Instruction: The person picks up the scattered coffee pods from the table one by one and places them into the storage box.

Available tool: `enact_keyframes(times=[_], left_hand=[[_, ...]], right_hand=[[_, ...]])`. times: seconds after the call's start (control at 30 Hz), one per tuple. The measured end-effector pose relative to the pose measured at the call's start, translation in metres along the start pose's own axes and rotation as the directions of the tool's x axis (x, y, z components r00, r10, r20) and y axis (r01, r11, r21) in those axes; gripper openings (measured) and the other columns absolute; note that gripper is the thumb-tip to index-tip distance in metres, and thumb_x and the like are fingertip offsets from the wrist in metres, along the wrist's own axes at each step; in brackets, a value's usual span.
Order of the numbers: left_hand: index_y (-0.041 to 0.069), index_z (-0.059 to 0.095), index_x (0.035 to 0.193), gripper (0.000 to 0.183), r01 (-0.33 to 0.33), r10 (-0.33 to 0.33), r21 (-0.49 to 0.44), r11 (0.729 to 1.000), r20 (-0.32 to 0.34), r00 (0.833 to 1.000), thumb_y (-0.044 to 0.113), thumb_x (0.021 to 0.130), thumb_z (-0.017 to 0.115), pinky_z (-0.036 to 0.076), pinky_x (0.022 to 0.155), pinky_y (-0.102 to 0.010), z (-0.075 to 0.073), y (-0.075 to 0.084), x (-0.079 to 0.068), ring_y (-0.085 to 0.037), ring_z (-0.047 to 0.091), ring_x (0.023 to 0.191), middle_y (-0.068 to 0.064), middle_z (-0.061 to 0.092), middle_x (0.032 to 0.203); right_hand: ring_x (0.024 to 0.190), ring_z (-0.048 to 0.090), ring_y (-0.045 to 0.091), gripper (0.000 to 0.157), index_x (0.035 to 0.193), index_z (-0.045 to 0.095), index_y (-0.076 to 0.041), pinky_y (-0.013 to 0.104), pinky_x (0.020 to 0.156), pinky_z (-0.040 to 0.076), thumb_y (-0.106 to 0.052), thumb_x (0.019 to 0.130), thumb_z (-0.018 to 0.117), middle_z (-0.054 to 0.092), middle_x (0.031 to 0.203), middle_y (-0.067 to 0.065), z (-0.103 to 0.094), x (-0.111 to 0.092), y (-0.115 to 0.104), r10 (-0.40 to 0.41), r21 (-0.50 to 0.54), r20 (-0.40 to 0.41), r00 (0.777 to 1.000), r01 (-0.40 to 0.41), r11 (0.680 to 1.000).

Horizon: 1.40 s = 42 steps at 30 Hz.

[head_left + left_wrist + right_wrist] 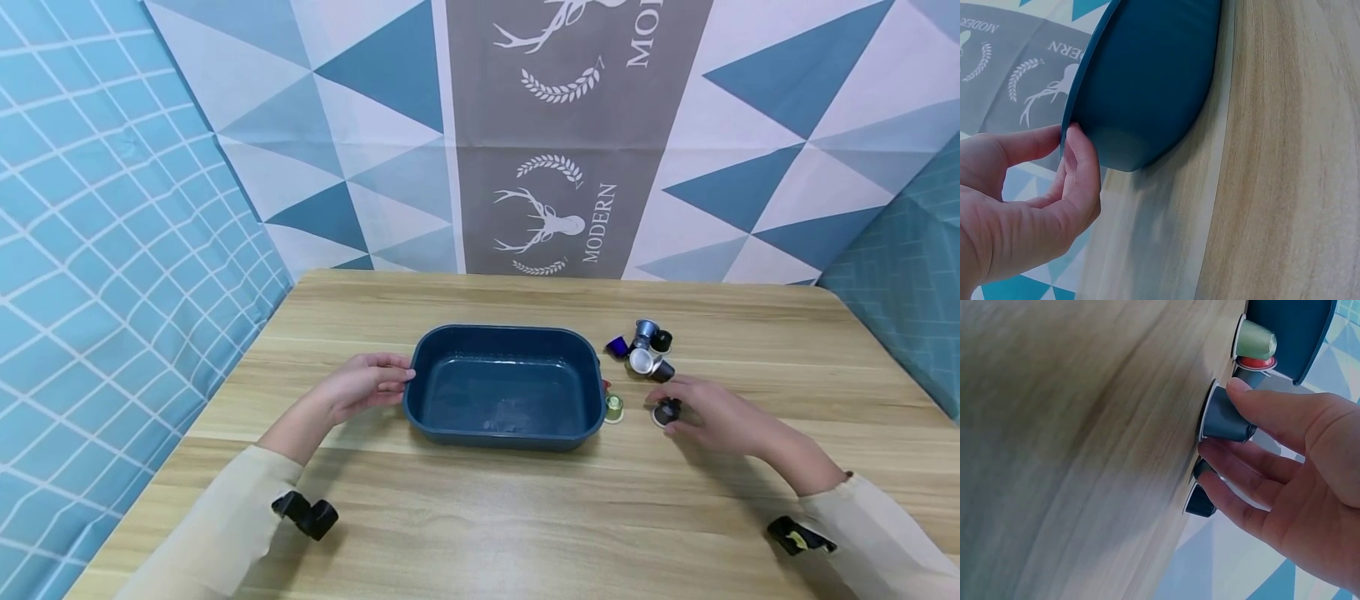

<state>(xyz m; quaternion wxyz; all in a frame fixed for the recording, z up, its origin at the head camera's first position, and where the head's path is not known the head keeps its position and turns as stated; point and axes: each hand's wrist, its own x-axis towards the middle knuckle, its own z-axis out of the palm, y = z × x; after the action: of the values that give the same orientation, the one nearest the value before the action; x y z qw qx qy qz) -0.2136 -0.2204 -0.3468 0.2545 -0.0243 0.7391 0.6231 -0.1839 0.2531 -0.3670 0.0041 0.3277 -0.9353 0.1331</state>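
Note:
A dark blue rectangular basin (498, 440) stands on the wooden table, its inside bare. At its left end my left hand (367, 385) pinches the rim between thumb and fingers, as the left wrist view also shows. To the right of the basin, my right hand (708, 414) has thumb and fingers on opposite sides of a dark grey coffee capsule (1225, 417). That capsule sits lid down on the table. Close against the basin's right end are a green capsule (613, 407) and a red-topped one (1255, 363), the latter partly hidden.
Behind my right hand several more capsules lie bunched: a blue one (618, 347), a silvery one (646, 329), a black one (662, 340) and one showing its pale lid (641, 361). Patterned cloth (375, 125) hangs behind the table (480, 517).

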Motion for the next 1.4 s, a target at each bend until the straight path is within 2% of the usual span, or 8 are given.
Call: enact_keyframes(times=[0.53, 0.8, 0.97, 1.4], left_hand=[[-0.005, 0.041, 0.127, 0.039, -0.011, 0.011, 0.010, 1.000, 0.002, 1.000, 0.014, 0.096, 0.055, 0.053, 0.078, -0.019, -0.007, -0.006, -0.004, -0.004, 0.059, 0.082, 0.006, 0.059, 0.091], [0.003, 0.048, 0.116, 0.024, -0.005, 0.005, -0.044, 0.999, -0.001, 1.000, 0.013, 0.095, 0.055, 0.054, 0.073, -0.018, -0.009, -0.008, -0.004, -0.002, 0.060, 0.075, 0.009, 0.062, 0.083], [0.007, 0.049, 0.111, 0.018, -0.011, 0.012, -0.064, 0.998, 0.010, 1.000, 0.013, 0.096, 0.055, 0.054, 0.072, -0.018, -0.008, -0.008, -0.004, -0.001, 0.059, 0.072, 0.010, 0.062, 0.080], [0.009, 0.050, 0.107, 0.013, -0.011, 0.012, -0.098, 0.995, 0.014, 1.000, 0.011, 0.095, 0.055, 0.054, 0.069, -0.018, -0.007, -0.008, -0.005, -0.001, 0.058, 0.069, 0.009, 0.062, 0.078]], right_hand=[[0.089, 0.062, 0.011, 0.026, 0.102, 0.067, -0.011, 0.031, 0.074, 0.054, -0.004, 0.078, 0.076, 0.067, 0.097, -0.002, -0.001, 0.000, 0.002, -0.008, 0.000, -0.007, 1.000, 0.008, 1.000], [0.086, 0.059, 0.006, 0.025, 0.097, 0.067, -0.013, 0.028, 0.071, 0.052, -0.002, 0.077, 0.076, 0.065, 0.093, -0.005, -0.001, 0.000, 0.003, -0.018, 0.011, -0.005, 1.000, 0.018, 1.000], [0.085, 0.059, 0.005, 0.024, 0.097, 0.067, -0.013, 0.027, 0.070, 0.052, -0.002, 0.078, 0.075, 0.065, 0.093, -0.005, -0.003, 0.000, 0.003, -0.031, 0.006, 0.007, 1.000, 0.031, 1.000], [0.090, 0.062, 0.010, 0.024, 0.099, 0.067, -0.014, 0.031, 0.075, 0.054, -0.004, 0.079, 0.075, 0.067, 0.098, -0.004, -0.012, 0.006, -0.003, -0.036, 0.014, 0.033, 0.999, 0.035, 0.999]])
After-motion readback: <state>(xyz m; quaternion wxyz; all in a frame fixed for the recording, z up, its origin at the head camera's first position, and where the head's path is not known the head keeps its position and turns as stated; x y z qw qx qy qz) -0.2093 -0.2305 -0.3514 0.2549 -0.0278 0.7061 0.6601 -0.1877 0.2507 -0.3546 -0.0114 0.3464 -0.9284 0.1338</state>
